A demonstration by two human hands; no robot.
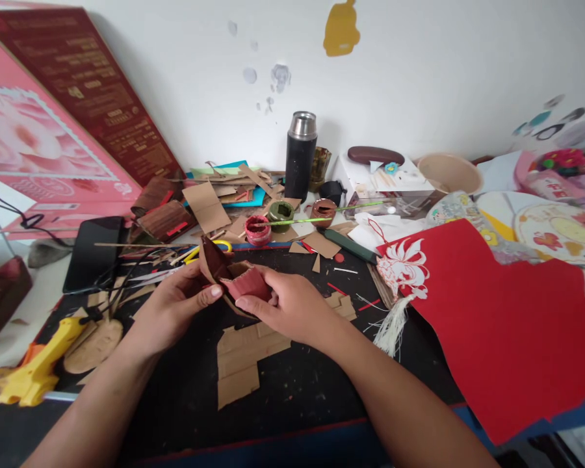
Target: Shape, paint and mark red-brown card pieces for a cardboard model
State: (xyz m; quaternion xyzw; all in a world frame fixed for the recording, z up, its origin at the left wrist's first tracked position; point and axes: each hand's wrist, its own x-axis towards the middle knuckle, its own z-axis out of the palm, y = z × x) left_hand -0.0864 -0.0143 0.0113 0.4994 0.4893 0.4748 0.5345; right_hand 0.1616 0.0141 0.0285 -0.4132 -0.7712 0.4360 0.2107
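Both hands hold a small folded cardboard box (247, 284), painted reddish brown, above the black work mat (322, 390). My left hand (178, 305) is closed on its left side, with the thumb against a raised pointed flap. My right hand (292, 302) grips the curved red wall from the right, thumb in front. Some of the fingers are hidden behind the piece. Just below lies a cut scrap of brown cardboard (238, 374). Behind the hands, yellow-handled scissors (221, 245) lie partly covered.
Open paint jars, one red (258, 230) and one green (281, 213), stand behind the hands, a brush (302, 222) across them. A black flask (299, 159) stands at the wall. Red felt (511, 325) covers the right side. A yellow glue gun (43, 364) and a phone (92, 253) lie left.
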